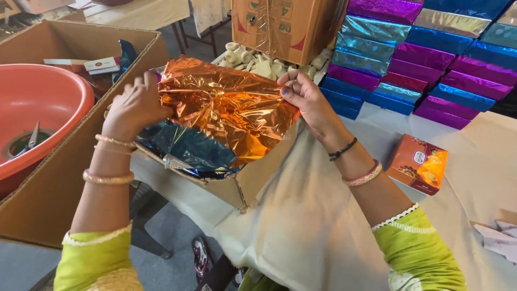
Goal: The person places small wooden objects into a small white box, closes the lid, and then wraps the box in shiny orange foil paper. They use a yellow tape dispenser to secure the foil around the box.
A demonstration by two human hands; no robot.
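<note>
Holding up a crinkled orange foil sheet [226,105], the person is stretching it between both hands just above the small open carton [237,186], which is acting as the landmark here. The left hand [134,105] is gripping the sheet's left edge, fingers curled together and clamped on the foil; the right hand [309,99] is pinching the opposite edge, thumb and fingertips pressed shut on it. Keeping the grips at opposite edges is pulling the sheet taut, likely so one piece is coming away flat. Inside the carton, dark blue foil [183,145] is lying loosely, directly under the orange sheet. Behind the carton, pale moulded pieces [258,64] are piling against a brown box [285,27]. Right of the carton, wrapped boxes in purple, blue and teal [425,64] are standing stacked in rows, and a small orange printed box [417,171] is resting on the cloth-covered table [312,226]. Left of the carton, a red tub [43,102] is sitting inside a large cardboard box [48,194], with scissors [29,140] in it.
</note>
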